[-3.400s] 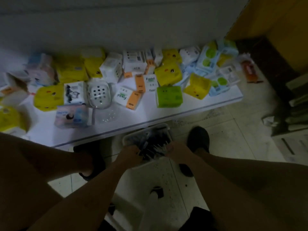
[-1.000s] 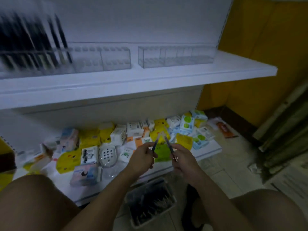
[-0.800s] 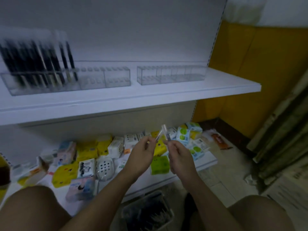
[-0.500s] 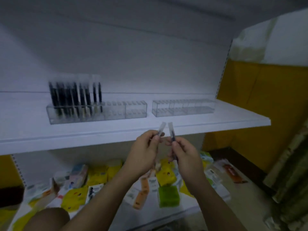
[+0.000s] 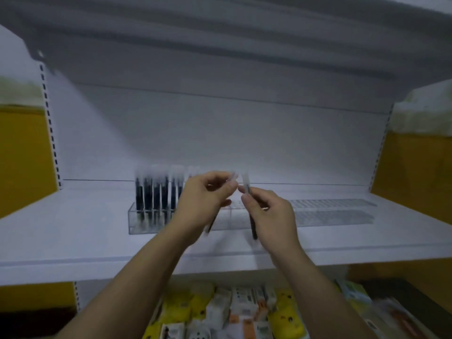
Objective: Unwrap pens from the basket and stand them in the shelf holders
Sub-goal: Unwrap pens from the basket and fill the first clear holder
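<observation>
My left hand (image 5: 204, 200) grips a dark pen in a clear wrapper (image 5: 210, 223), its pale top end near my fingertips. My right hand (image 5: 270, 216) grips a second wrapped dark pen (image 5: 252, 227), upright, with its clear top (image 5: 245, 181) sticking above my fingers. Both hands are in front of a clear holder (image 5: 146, 225) on the white shelf (image 5: 73, 236). Several dark pens (image 5: 156, 194) stand in the holder's left end. The basket is out of view.
A second clear holder (image 5: 332, 214) lies on the shelf to the right. Below the shelf's front edge lie yellow, white and orange packets (image 5: 227, 311). Yellow walls flank the shelf unit, and another shelf hangs overhead.
The view has risen from the floor basket to the shelf. Both hands, each with a wrapped pen, have come up from the basket to in front of the left holder.
</observation>
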Demonstrator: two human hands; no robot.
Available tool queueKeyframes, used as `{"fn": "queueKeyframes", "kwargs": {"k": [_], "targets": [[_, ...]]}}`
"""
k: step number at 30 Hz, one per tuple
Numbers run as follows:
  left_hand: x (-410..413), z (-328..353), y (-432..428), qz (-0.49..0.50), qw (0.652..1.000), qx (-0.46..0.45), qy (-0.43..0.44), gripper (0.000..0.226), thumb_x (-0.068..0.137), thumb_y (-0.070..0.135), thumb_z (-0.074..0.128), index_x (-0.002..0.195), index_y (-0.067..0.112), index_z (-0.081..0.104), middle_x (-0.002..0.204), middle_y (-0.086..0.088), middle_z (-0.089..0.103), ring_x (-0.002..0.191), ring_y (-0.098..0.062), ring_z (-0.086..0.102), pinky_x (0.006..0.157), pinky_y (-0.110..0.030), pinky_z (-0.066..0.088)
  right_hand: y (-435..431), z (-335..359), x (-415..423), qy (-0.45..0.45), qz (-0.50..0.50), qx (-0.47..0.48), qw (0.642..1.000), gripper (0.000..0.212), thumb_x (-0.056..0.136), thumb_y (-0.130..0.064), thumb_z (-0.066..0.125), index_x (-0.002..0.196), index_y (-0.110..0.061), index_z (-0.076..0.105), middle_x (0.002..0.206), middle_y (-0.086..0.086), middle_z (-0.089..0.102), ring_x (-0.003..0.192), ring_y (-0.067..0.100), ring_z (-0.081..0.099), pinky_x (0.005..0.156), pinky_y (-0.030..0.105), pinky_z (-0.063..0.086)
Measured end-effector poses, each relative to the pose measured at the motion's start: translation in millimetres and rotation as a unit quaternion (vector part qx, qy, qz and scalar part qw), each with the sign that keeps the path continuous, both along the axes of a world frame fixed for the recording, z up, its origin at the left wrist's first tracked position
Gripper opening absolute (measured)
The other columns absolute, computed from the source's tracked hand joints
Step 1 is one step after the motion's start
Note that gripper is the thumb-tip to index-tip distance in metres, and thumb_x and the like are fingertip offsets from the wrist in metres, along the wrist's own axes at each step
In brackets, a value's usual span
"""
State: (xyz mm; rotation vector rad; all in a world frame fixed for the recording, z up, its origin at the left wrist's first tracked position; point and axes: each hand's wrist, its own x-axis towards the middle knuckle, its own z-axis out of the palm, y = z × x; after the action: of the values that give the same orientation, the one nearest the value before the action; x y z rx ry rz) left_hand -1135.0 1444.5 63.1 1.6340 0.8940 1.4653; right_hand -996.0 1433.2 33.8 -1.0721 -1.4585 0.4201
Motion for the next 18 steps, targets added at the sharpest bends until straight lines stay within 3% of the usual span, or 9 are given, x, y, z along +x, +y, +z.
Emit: {"fn": "queueKeyframes", "kwargs": {"k": [4, 6, 8, 9, 13, 18], "targets": [[-17.0, 24.3, 22.3, 0.072, 0.996, 0.042, 0.040, 0.015, 0.088, 0.019, 0.066, 0.103, 0.020, 0.070, 0.089, 0.004, 0.073, 0.088, -0.012, 0.069, 0.088, -0.035, 0.056, 27.8, 20.6, -9.6, -0.003, 0.016, 0.003, 1.000, 0.016, 0.091, -0.026, 0.064, 0.105, -0.028, 0.071, 0.093, -0.014, 0.070, 0.085, 0.004, 0.063, 0.082, 0.036, 0.057], [-24.3, 34.2, 32.6, 0.095, 0.990, 0.077, 0.074, 0.023, 0.089, 0.021, 0.064, 0.112, 0.024, 0.065, 0.090, 0.007, 0.073, 0.088, -0.004, 0.068, 0.086, -0.026, 0.055, 42.3, 29.8, -13.3, -0.007, 0.015, 0.024, 1.000, 0.025, 0.089, -0.022, 0.066, 0.113, -0.028, 0.065, 0.083, -0.010, 0.068, 0.077, 0.004, 0.062, 0.079, 0.030, 0.057], [-29.2, 41.6, 42.4, 0.110, 0.981, 0.117, 0.112, 0.032, 0.091, 0.021, 0.061, 0.122, 0.031, 0.058, 0.091, 0.008, 0.071, 0.084, 0.002, 0.067, 0.079, -0.017, 0.054, 53.3, 37.5, -16.3, -0.021, 0.006, 0.052, 0.998, 0.042, 0.088, -0.019, 0.068, 0.126, -0.030, 0.054, 0.079, -0.008, 0.065, 0.074, 0.001, 0.061, 0.068, 0.007, 0.048], [-30.8, 43.8, 47.0, 0.111, 0.977, 0.132, 0.124, 0.035, 0.092, 0.020, 0.060, 0.124, 0.033, 0.056, 0.093, 0.008, 0.071, 0.083, 0.002, 0.067, 0.078, -0.016, 0.054, 57.9, 40.6, -17.9, -0.028, 0.002, 0.066, 0.997, 0.048, 0.088, -0.018, 0.069, 0.130, -0.033, 0.051, 0.079, -0.008, 0.064, 0.074, 0.000, 0.060, 0.064, 0.003, 0.044], [-34.5, 46.4, 60.3, 0.132, 0.968, 0.156, 0.149, 0.031, 0.091, 0.020, 0.061, 0.117, 0.036, 0.058, 0.100, 0.008, 0.066, 0.082, -0.002, 0.068, 0.077, -0.023, 0.058, 73.9, 45.5, -26.3, -0.030, 0.009, 0.089, 0.996, 0.052, 0.088, -0.017, 0.069, 0.134, -0.033, 0.049, 0.078, -0.006, 0.063, 0.072, 0.000, 0.060, 0.063, 0.002, 0.043], [-45.1, 41.7, 69.0, 0.180, 0.945, 0.192, 0.192, 0.027, 0.088, 0.017, 0.066, 0.105, 0.036, 0.061, 0.093, 0.009, 0.067, 0.080, 0.003, 0.066, 0.073, -0.013, 0.055, 87.8, 41.2, -45.5, -0.048, 0.045, 0.112, 0.991, 0.044, 0.088, -0.016, 0.068, 0.127, -0.029, 0.052, 0.072, -0.008, 0.062, 0.072, 0.000, 0.061, 0.062, 0.004, 0.045]]}}
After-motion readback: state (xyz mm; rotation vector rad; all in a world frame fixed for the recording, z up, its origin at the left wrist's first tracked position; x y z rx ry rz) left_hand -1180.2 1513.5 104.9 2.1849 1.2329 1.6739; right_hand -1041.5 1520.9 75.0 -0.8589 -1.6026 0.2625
